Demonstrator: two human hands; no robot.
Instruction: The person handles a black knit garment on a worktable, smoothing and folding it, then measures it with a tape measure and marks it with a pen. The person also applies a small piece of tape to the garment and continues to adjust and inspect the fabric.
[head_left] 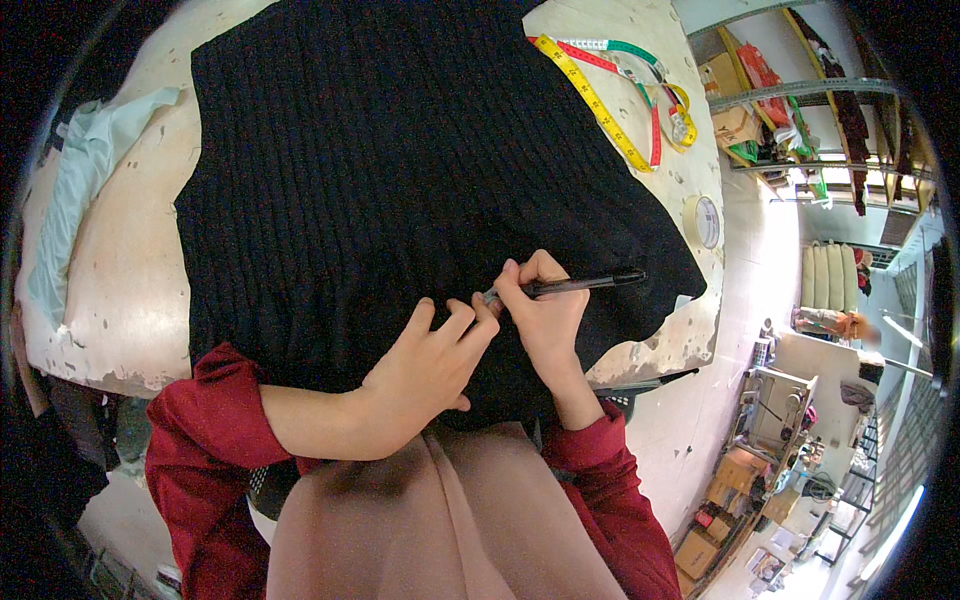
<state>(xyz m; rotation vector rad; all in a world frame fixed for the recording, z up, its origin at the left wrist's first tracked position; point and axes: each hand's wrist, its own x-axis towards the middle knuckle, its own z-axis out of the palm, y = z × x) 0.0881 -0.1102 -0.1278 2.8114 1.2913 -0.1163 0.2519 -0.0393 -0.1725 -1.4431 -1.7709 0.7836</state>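
A black ribbed cloth (pixel 330 170) covers most of the table in front of me. My right hand (pixel 545 320) grips a black pen (pixel 600 282) slantwise, its rear end to the right and its writing end to the left. My left hand (pixel 430 355) rests on the cloth, fingers bent and apart, the thumb away from them. Between the left fingertips and the pen's writing end lies a small pale thing (pixel 489 296), mostly covered and too small to name. The two hands nearly touch there.
Coiled yellow, red and green measuring tapes (pixel 600 105) lie at the far right of the table (pixel 120 260), above a tape roll (pixel 702 222). A pale blue cloth (pixel 90 180) lies at the left edge. Beyond are shelves (pixel 800 95), boxes (pixel 735 475) and a distant person (pixel 835 322).
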